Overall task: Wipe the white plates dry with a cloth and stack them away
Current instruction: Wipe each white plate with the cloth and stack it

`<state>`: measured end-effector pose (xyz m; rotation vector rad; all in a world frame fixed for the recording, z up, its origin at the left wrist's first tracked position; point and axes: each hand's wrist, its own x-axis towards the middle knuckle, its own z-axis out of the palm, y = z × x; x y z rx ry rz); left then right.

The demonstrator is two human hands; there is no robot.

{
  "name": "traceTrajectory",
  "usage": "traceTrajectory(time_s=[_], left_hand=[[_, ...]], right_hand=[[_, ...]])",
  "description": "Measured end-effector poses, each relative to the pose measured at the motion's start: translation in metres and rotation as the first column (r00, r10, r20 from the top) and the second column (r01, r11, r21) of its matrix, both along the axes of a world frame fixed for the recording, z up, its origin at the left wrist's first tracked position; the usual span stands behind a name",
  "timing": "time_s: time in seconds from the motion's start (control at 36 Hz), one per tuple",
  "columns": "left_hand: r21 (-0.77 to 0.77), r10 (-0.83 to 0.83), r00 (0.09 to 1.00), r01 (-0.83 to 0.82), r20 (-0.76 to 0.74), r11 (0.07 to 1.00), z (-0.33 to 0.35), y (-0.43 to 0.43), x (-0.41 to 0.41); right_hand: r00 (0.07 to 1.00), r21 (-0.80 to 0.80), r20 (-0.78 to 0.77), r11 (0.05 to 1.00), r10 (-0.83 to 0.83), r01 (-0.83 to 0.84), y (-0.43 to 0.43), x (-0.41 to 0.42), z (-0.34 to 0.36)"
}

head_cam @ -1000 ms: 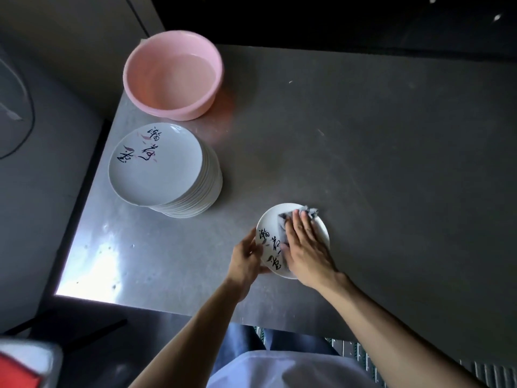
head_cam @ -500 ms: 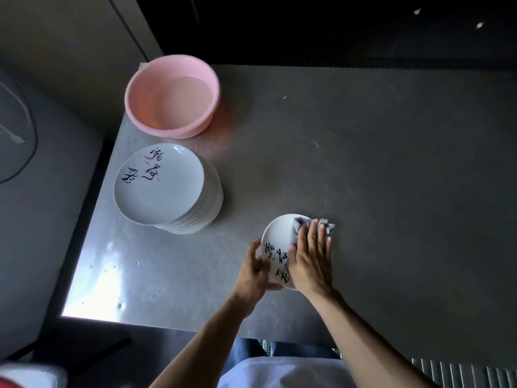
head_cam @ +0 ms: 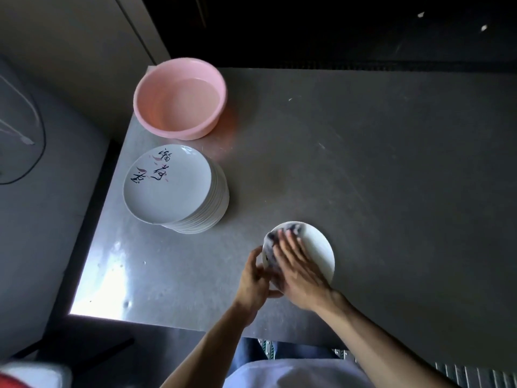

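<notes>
One plate (head_cam: 319,250) face-up, R hand (head_cam: 299,268) on cloth (head_cam: 272,240)

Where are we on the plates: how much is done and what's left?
Looks done: a tall stack of plates beside the pink basin, though wiped or waiting cannot be told. In hand: the left hand grips one plate by its rim while the right hand presses the cloth flat on it. Left: finish this plate and stack it.

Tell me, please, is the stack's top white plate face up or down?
Face up: the top white round plate shows its dished inside and black lettering.
</notes>
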<state>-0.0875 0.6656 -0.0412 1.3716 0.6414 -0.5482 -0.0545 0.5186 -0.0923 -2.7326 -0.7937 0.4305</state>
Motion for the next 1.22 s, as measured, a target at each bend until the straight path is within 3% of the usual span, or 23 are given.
traceTrajectory(time_s=[0.06, 0.08, 0.14, 0.19, 0.25, 0.31, 0.36, 0.42, 0.44, 0.5, 0.58, 0.64, 0.72, 0.78, 0.81, 0.86, 0.94, 1.0, 1.08, 1.14, 1.17, 1.22], left_hand=[[0.005, 0.007, 1.000, -0.007, -0.006, 1.000, -0.002, 0.003, -0.003], [0.002, 0.015, 1.000, -0.015, -0.001, 1.000, -0.003, 0.004, -0.005], [-0.019, 0.061, 0.998, -0.061, 0.001, 0.998, -0.005, 0.004, -0.009], [-0.053, 0.156, 0.988, -0.157, -0.015, 0.986, -0.007, 0.000, -0.011], [-0.081, 0.233, 0.972, -0.235, -0.030, 0.969, -0.007, -0.007, -0.010], [-0.069, 0.279, 0.959, -0.282, -0.039, 0.957, -0.008, -0.011, -0.008], [-0.029, 0.300, 0.953, -0.301, -0.036, 0.953, -0.011, -0.010, -0.003], [-0.014, 0.294, 0.955, -0.295, -0.039, 0.955, -0.013, -0.005, 0.001], [-0.017, 0.287, 0.957, -0.288, -0.039, 0.957, -0.014, -0.002, 0.001], [-0.060, 0.284, 0.958, -0.287, -0.044, 0.956, -0.014, 0.004, -0.001], [-0.100, 0.265, 0.962, -0.271, -0.062, 0.957, -0.014, 0.009, -0.001], [-0.104, 0.196, 0.980, -0.199, -0.040, 0.975, -0.009, 0.009, 0.000], [-0.089, 0.081, 0.997, -0.080, 0.006, 0.993, 0.002, 0.008, 0.003], [-0.090, 0.053, 0.998, -0.051, 0.024, 0.995, 0.005, 0.010, 0.002], [-0.102, 0.046, 0.998, -0.042, 0.033, 0.994, 0.006, 0.011, 0.000], [-0.130, 0.038, 0.999, -0.033, 0.037, 0.991, 0.008, 0.012, -0.002], [-0.162, 0.058, 0.996, -0.047, 0.064, 0.986, 0.010, 0.010, -0.002], [-0.164, 0.056, 0.995, -0.043, 0.081, 0.986, 0.010, 0.006, 0.001], [-0.141, 0.067, 0.995, -0.055, 0.075, 0.988, 0.010, 0.002, 0.001], [-0.125, 0.083, 0.994, -0.073, 0.074, 0.989, 0.009, 0.002, -0.002], [-0.126, 0.097, 0.993, -0.088, 0.071, 0.988, 0.008, 0.002, -0.003], [-0.131, 0.156, 0.987, -0.149, 0.048, 0.980, 0.005, 0.001, -0.005]], right_hand=[[0.987, 0.023, 0.051, 0.988, 0.150, -0.152, -0.009, -0.002, -0.001], [0.987, 0.021, 0.077, 0.990, 0.141, -0.143, -0.012, -0.001, -0.001], [0.991, 0.000, 0.111, 0.997, -0.079, 0.080, -0.012, 0.003, 0.000], [0.902, -0.015, 0.064, 0.903, -0.428, 0.429, -0.006, 0.008, 0.006], [0.810, 0.013, -0.026, 0.810, -0.585, 0.586, 0.002, 0.014, 0.008], [0.851, 0.099, -0.097, 0.845, -0.517, 0.525, 0.008, 0.016, 0.008], [0.966, 0.209, -0.061, 0.944, -0.250, 0.257, 0.010, 0.016, 0.008], [1.000, 0.247, -0.011, 0.969, 0.020, -0.017, 0.008, 0.014, 0.008], [0.997, 0.274, -0.012, 0.959, 0.074, -0.068, 0.006, 0.014, 0.007], [0.999, 0.310, 0.009, 0.950, 0.035, -0.036, 0.003, 0.015, 0.004], [0.953, 0.261, -0.007, 0.919, -0.304, 0.295, 0.003, 0.020, 0.006], [0.913, 0.232, -0.011, 0.887, -0.407, 0.398, 0.007, 0.021, 0.004], [0.993, 0.318, -0.015, 0.941, -0.121, 0.119, 0.012, 0.009, -0.001], [0.992, 0.286, 0.080, 0.951, 0.095, -0.114, 0.009, 0.005, -0.002], [0.987, 0.274, 0.100, 0.951, 0.122, -0.145, 0.006, 0.006, -0.002], [0.998, 0.266, 0.048, 0.963, -0.045, 0.030, 0.005, 0.010, 0.002], [0.903, 0.148, -0.034, 0.891, -0.429, 0.429, 0.006, 0.018, 0.004], [0.924, 0.222, -0.111, 0.897, -0.366, 0.382, 0.010, 0.014, 0.007], [0.991, 0.373, -0.131, 0.926, -0.007, 0.056, 0.011, 0.004, 0.016], [0.988, 0.399, -0.124, 0.916, 0.094, -0.037, 0.006, 0.007, 0.017], [0.994, 0.357, -0.085, 0.933, 0.073, -0.038, 0.004, 0.011, 0.015], [0.988, 0.258, -0.070, 0.954, -0.137, 0.150, 0.002, 0.021, 0.005]])
